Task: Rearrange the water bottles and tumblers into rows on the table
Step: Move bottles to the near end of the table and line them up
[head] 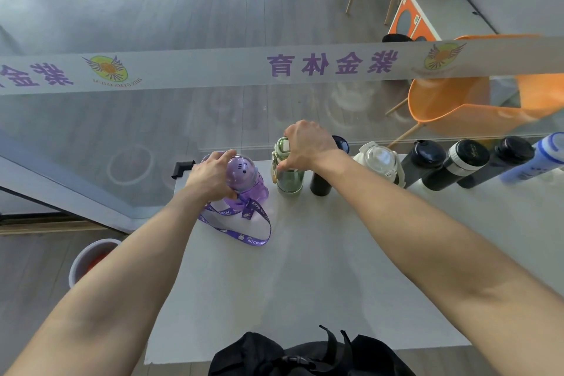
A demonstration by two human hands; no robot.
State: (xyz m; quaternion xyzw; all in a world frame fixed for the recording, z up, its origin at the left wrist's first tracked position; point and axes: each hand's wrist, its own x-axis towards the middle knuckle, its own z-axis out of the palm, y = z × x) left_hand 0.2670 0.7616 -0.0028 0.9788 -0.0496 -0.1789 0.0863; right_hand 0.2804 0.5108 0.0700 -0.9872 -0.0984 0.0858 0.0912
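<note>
Both our hands are on bottles at the far edge of the table (305, 253): our left hand (210, 177) is wrapped round the domed lid of the purple bottle (247, 177), fingers closed on it, and our right hand (308, 143) grips the cap of the green bottle (290, 180) from above; both bottles stand upright, the purple at the left end of the row, the green just beside it, then a black tumbler (322, 183), a clear-lidded white bottle (381, 162), three dark flasks and a blue bottle (546, 156) running right. To do this step well, we judge, we should lift or slide each one straight, keep them vertical, set even gaps, and mind the purple strap (244, 232) trailing loose on the table so it does not snag the green bottle; lid-only grips may slip or twist a cap. Whether either bottle is lifted or resting we cannot tell; our right hand hides the green cap and part of the tumbler; the blue bottle is blurred and cut off at the frame edge.
</note>
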